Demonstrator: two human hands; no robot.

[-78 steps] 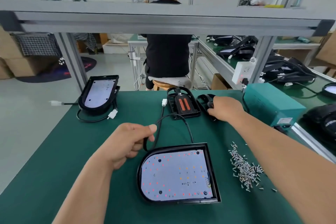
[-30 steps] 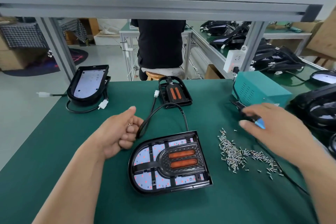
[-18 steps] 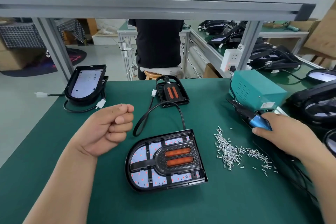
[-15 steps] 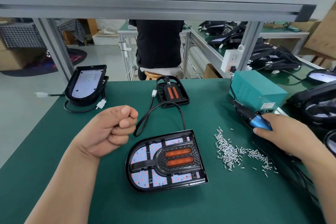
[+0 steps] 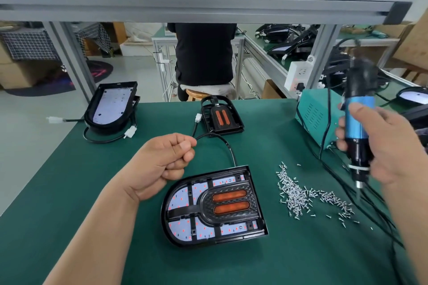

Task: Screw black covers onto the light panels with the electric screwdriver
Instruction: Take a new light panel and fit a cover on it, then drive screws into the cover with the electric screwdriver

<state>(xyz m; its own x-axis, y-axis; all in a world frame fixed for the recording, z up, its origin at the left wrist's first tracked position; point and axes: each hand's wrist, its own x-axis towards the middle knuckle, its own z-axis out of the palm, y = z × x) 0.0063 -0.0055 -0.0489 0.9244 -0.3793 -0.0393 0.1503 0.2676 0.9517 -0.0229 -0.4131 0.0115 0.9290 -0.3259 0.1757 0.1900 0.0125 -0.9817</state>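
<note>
Right hand (image 5: pixel 384 146) grips electric screwdriver (image 5: pixel 355 126) upright — left hand (image 5: pixel 162 157) seemingly fisted.

The electric screwdriver (image 5: pixel 355 129) is motion-blurred, its bit indistinct.

A green-matted worktop (image 5: pixel 69 180) stands under a grey aluminium frame whose broad crossbeam (image 5: pixel 208 0) spans the top of the view, carried on uprights (image 5: pixel 69 58). Beyond it a person in a black top (image 5: pixel 203 53) sits with their back turned on a round wooden stool (image 5: pixel 196 94), facing a small green-topped table (image 5: pixel 159 34). A long green bench (image 5: pixel 259 41) runs away on the right, and a white socket block (image 5: pixel 298 75) sits by a frame post. The floor (image 5: pixel 30 122) is pale grey and smooth. On the left are a dark round mat (image 5: pixel 69 81), cardboard boxes (image 5: pixel 14 71) and a checked cloth (image 5: pixel 30 46). The light is soft and even.
</note>
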